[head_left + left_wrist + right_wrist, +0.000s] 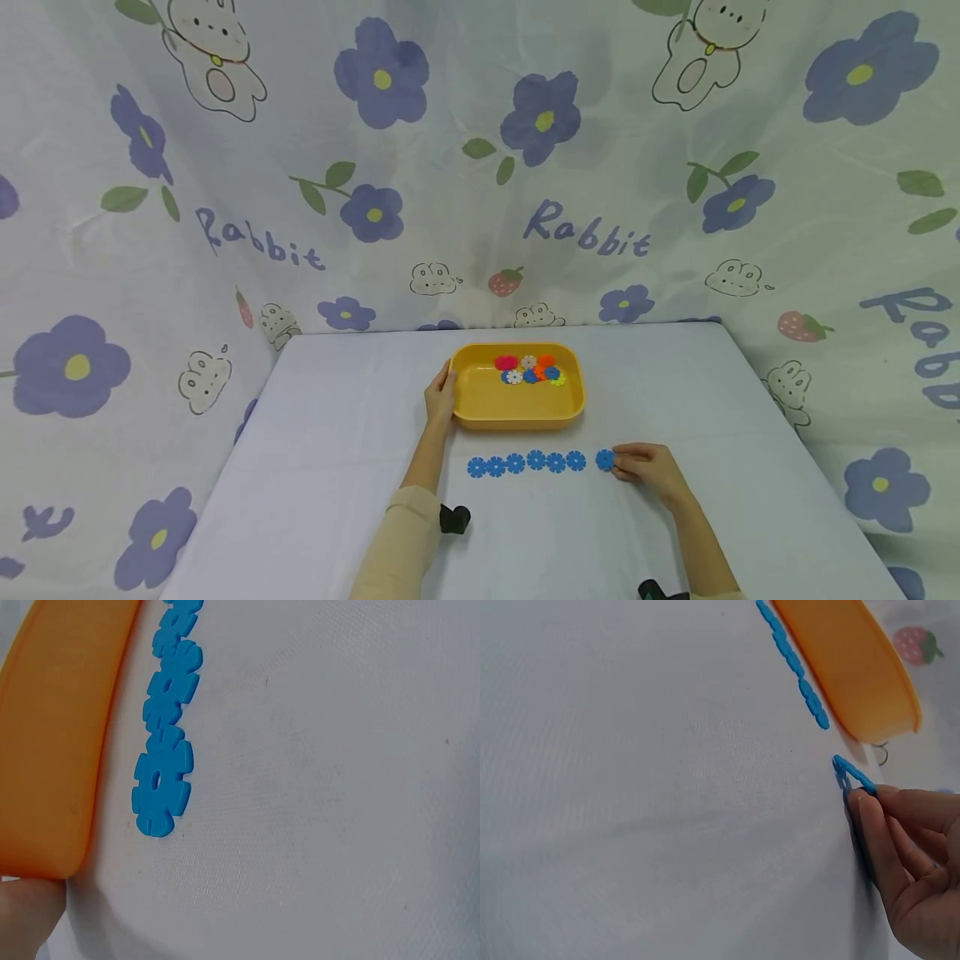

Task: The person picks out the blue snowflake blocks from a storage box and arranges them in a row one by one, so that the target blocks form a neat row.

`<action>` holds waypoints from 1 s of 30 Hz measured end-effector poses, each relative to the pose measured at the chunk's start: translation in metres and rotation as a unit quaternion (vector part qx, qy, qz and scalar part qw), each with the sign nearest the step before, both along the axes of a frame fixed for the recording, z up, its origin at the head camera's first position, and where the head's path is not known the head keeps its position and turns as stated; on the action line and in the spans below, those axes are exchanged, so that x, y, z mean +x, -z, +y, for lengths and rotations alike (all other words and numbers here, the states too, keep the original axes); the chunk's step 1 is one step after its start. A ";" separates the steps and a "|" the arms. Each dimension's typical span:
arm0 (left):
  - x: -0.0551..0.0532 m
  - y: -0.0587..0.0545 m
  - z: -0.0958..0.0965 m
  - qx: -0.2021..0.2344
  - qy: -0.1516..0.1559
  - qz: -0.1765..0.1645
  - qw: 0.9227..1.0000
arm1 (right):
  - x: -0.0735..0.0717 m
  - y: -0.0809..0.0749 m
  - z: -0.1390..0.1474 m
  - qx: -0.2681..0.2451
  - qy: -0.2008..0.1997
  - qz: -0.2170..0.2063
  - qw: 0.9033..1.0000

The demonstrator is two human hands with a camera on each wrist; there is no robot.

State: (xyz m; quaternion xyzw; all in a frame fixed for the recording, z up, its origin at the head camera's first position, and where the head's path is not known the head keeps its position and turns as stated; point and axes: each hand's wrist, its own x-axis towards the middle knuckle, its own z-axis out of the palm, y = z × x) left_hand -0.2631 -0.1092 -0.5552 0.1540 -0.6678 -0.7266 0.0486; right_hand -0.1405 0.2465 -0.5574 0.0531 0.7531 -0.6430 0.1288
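Between the thumb and fingers of my right hand (651, 471) is a blue snowflake disc (604, 460), pinched by its right edge. In the right wrist view that disc (855, 774) is tilted, one edge low near the white tabletop. Several matching blue discs (536, 460) lie flat in a row to its left, with a gap before the pinched one. My left hand (440, 398) holds the left side of the yellow tray (487, 408); in the left wrist view only part of this hand (30, 915) shows, against the tray's corner.
Inside the tray, toward its back right, is a loose pile of snowflake discs (531, 375) in pink, white, orange, blue and yellow. A patterned cloth (465, 200) hangs behind the white table (337, 450). Each wrist carries a black device (454, 519).
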 end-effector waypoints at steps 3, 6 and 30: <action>0.000 0.000 0.000 0.001 0.000 0.002 1.000 | -0.001 0.000 -0.001 0.004 0.000 0.001 1.000; 0.000 0.000 0.000 0.001 0.000 0.002 1.000 | -0.001 0.000 -0.002 0.012 -0.007 0.004 1.000; 0.001 0.000 0.000 0.009 -0.001 0.006 1.000 | 0.000 -0.008 -0.015 0.072 0.010 0.011 0.997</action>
